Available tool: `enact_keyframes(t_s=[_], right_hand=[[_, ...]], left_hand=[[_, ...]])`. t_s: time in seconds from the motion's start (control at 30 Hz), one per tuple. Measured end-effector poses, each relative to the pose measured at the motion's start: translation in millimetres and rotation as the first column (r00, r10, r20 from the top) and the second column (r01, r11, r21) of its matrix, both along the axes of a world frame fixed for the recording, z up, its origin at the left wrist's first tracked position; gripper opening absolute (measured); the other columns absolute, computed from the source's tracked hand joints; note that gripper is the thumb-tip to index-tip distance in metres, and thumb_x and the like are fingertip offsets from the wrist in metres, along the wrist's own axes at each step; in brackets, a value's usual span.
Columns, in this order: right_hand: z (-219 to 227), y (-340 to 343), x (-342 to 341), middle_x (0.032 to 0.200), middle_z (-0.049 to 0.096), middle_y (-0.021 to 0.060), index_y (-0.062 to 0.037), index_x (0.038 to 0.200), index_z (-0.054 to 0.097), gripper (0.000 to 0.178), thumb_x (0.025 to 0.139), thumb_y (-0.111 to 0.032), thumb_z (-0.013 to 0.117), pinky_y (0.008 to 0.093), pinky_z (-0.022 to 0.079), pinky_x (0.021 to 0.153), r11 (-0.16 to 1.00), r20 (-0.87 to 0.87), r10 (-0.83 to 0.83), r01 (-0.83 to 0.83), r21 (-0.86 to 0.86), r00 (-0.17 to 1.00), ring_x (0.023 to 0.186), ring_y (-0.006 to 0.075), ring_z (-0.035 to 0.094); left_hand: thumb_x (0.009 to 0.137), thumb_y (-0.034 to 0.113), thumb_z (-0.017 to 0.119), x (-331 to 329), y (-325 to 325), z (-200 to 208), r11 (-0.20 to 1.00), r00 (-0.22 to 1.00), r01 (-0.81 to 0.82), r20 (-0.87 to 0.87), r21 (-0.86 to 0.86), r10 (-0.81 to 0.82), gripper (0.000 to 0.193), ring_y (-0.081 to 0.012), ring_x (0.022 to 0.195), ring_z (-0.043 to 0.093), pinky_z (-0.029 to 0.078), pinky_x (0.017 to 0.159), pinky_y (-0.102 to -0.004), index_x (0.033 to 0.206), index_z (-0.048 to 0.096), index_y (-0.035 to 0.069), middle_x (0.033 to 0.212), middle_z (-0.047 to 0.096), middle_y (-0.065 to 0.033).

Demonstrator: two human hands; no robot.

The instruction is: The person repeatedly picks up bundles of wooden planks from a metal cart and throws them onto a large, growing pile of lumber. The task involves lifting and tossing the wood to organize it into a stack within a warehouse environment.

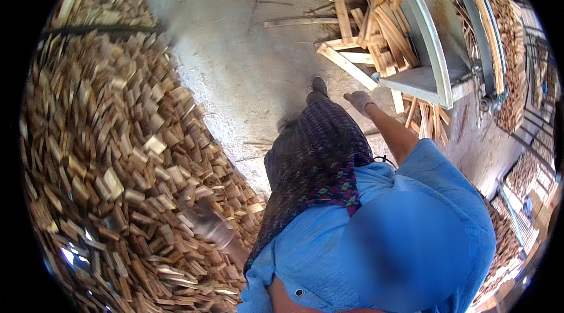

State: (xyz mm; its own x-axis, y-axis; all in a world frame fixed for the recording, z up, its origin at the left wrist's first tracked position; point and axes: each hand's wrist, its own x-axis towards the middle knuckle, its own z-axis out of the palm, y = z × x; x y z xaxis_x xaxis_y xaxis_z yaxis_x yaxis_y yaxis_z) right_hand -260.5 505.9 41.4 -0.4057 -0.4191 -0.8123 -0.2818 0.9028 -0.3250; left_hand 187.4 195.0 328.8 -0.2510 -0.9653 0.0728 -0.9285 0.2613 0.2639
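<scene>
My right hand (359,101), in a greyish glove, hangs at the end of my outstretched arm. Nothing shows in it, and its fingers look loosely extended. Close by lies a heap of long sawn wood strips (385,31), beside and under a metal frame (432,31) with a flat plate (411,81). On the other side, my left hand (214,231) is low over a large pile of short wood pieces (135,154). Motion smears its fingers, so I cannot make out whether it holds or touches any piece.
Concrete floor (229,60) runs between the wood pile and the metal frame, with thin strips (299,21) scattered on it. A dark bar (100,29) crosses the pile at the far left. Stacked wood (510,60) stands at the far right, where a distant person (527,204) is visible.
</scene>
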Motion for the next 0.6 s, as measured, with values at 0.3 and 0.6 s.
enact_keyframes(t_s=[0.3, 0.6], right_hand=[[68, 8, -54, 0.116, 0.065, 0.0238, -0.0075, 0.113, 0.065, 0.04, 0.091, -0.04, 0.055, 0.0441, 0.048, 0.092, 0.993, -0.156, -0.093, 0.08, -0.087, 0.983, 0.111, 0.0393, 0.06], [22, 62, -75, 0.133, 0.056, 0.0265, 0.0002, 0.142, 0.042, 0.084, 0.078, -0.044, 0.074, 0.0403, 0.043, 0.106, 0.826, -0.212, -0.541, 0.561, 0.044, 0.814, 0.124, 0.0369, 0.055]], left_hand=[[0.095, 0.02, 0.061, -147, 29, -143, 0.767, 0.924, 0.33, -0.355, 0.55, -0.143, 0.053, -0.0318, 0.124, 0.056, 0.042, 0.106, -0.0372, 0.139, 0.047, -0.006, 0.134, 0.056, -0.0242], [0.095, 0.021, 0.063, -278, 1, -247, 0.271, 0.922, 0.363, -0.303, 0.892, -0.239, 0.052, -0.0191, 0.116, 0.058, 0.044, 0.098, -0.0299, 0.14, 0.049, -0.001, 0.13, 0.06, -0.0164]])
